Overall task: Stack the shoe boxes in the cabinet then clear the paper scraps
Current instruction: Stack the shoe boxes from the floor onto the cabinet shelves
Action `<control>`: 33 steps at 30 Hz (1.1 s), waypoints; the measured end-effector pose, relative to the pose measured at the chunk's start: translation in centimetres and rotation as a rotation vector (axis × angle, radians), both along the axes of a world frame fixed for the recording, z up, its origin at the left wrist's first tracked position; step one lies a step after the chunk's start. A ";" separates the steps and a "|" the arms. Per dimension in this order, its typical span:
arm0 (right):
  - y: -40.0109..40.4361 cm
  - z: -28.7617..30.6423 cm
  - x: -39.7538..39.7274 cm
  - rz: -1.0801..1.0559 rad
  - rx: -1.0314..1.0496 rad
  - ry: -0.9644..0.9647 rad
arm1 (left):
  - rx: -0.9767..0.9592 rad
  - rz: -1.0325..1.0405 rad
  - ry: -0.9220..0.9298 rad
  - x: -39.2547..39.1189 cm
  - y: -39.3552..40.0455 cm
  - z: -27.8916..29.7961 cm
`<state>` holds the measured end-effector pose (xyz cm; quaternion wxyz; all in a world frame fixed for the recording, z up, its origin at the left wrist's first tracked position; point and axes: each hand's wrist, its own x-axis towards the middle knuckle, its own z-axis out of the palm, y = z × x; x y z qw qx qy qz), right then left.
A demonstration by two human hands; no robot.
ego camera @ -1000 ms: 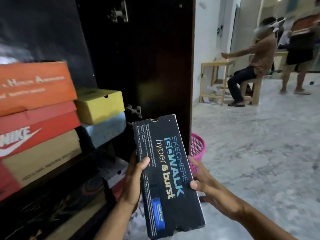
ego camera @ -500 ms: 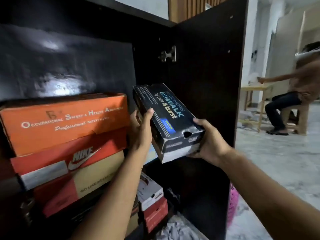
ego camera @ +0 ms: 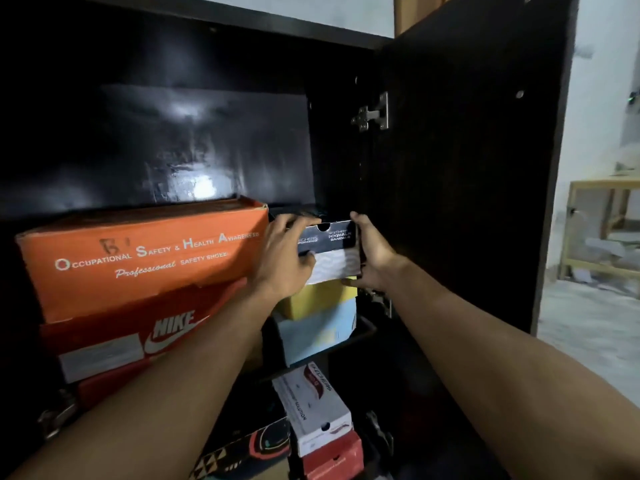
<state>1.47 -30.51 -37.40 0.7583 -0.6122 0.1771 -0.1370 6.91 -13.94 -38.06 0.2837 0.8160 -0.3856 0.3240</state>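
Note:
The black Skechers shoe box (ego camera: pixel 329 249) lies end-on inside the dark cabinet (ego camera: pixel 214 109), on top of a yellow box (ego camera: pixel 322 301) that sits on a light blue box (ego camera: pixel 317 336). My left hand (ego camera: pixel 282 258) grips its left end and my right hand (ego camera: pixel 372 252) grips its right end. To the left stands a stack with an orange safety-shoe box (ego camera: pixel 138 258) over a red Nike box (ego camera: pixel 138 337).
The cabinet door (ego camera: pixel 467 168) stands open at the right, with hinges on its inner edge. Below the shelf are a white box (ego camera: pixel 313 407), a red box (ego camera: pixel 332 459) and a patterned one (ego camera: pixel 249 452). A wooden table (ego camera: pixel 602 230) stands far right on the marble floor.
The black box has gone from tilted in front of the cabinet to lying on the yellow box inside. Both hands moved forward with it.

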 end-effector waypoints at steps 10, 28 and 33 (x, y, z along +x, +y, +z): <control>-4.4 -2.4 1.7 -0.263 -0.338 -0.151 | 0.237 0.461 -0.060 1.8 -4.6 1.5; -7.5 7.3 -19.8 -0.980 -1.069 -1.072 | 0.343 0.443 0.190 -0.9 -4.7 3.5; -10.9 11.6 -18.7 -0.786 -0.991 -0.777 | 0.246 0.374 0.142 -4.2 -3.3 3.9</control>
